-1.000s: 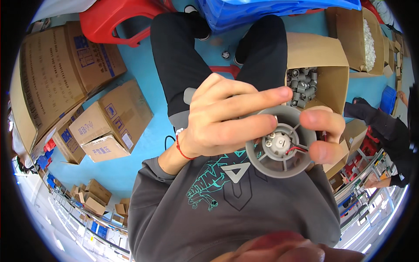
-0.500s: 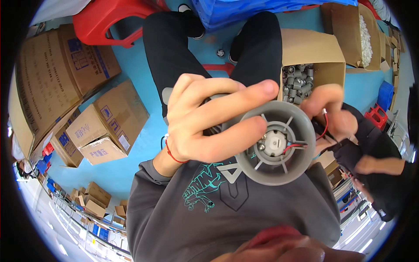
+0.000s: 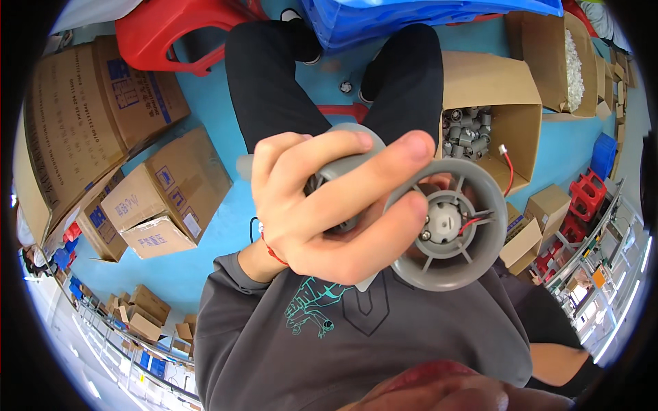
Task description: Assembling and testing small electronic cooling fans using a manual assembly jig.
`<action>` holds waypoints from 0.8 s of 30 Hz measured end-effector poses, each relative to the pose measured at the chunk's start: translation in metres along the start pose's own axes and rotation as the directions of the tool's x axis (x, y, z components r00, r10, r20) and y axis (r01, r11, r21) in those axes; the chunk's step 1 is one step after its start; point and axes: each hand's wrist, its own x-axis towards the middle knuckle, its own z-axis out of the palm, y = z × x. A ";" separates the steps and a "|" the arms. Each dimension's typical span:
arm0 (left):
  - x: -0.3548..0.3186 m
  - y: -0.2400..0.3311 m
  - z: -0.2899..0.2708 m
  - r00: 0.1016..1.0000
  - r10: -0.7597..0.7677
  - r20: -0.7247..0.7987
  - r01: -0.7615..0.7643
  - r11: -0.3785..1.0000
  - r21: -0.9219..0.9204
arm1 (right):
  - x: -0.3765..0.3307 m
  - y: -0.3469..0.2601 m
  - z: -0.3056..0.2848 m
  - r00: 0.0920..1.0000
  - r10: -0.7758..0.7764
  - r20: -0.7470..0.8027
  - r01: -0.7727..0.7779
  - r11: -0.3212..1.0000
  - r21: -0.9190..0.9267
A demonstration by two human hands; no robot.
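My left hand (image 3: 329, 198) is closed on a round grey plastic fan housing (image 3: 495, 236), held above my lap with its open end facing up. Spokes inside the housing carry a pale round motor (image 3: 444, 222). A thin red wire (image 3: 509, 175) with a small white connector sticks up past the rim. Under my left fingers shows another grey rounded part (image 3: 353, 130); whether it is joined to the housing cannot be seen. A bit of skin shows through the spokes, seemingly my right hand (image 3: 436, 180) behind the housing; its grip is hidden.
An open carton (image 3: 490, 75) beside my right leg holds several similar grey parts (image 3: 467, 131). Farther right stands a carton (image 3: 541, 51) of small white pieces. Cardboard boxes (image 3: 168, 192) stand at left. A red stool (image 3: 161, 38) and blue crate (image 3: 411, 20) are ahead.
My right hand has left the housing's right side and is now mostly hidden. The wire hangs free there. The housing has shifted slightly right. A dark-sleeved arm at right has moved down.
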 end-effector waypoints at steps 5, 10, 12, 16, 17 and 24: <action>0.002 -0.003 -0.003 0.999 0.029 0.012 -0.030 0.999 0.037 | -0.007 0.012 -0.008 0.980 0.194 0.045 -0.198 0.943 0.268; 0.004 -0.002 -0.003 0.999 0.043 0.014 -0.044 0.997 0.067 | 0.001 0.002 0.000 0.947 0.303 0.105 -0.320 0.870 0.376; 0.004 -0.001 -0.004 0.999 0.030 0.018 -0.031 0.998 0.059 | -0.002 0.006 -0.001 0.951 0.295 0.093 -0.307 0.861 0.406; 0.003 0.005 -0.009 0.995 -0.064 0.080 0.060 0.997 0.049 | -0.005 0.004 0.002 0.941 0.337 0.024 -0.309 0.832 0.461; 0.003 0.005 -0.009 0.995 -0.064 0.079 0.060 0.997 0.050 | -0.005 0.001 0.004 0.932 0.362 -0.001 -0.318 0.821 0.474; 0.004 0.006 -0.012 0.990 -0.084 0.113 0.080 0.996 0.037 | -0.006 0.045 -0.014 0.994 0.074 0.084 -0.101 0.917 0.387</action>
